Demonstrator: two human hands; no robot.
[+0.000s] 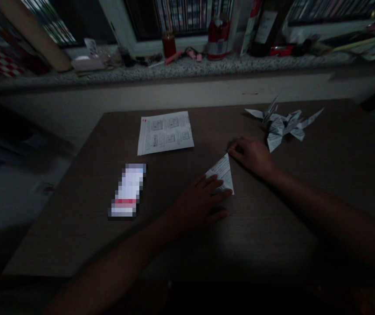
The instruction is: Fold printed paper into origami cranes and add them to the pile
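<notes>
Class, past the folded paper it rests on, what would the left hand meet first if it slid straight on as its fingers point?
Probably the right hand, around its wrist: the left hand points across the folded paper towards it, though depth is unclear in this dim view.

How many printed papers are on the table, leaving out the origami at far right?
2: the folded paper triangle, partly under the left hand, and the rectangular printed sheet farther back, to its left. Others could be hidden beneath either.
</notes>
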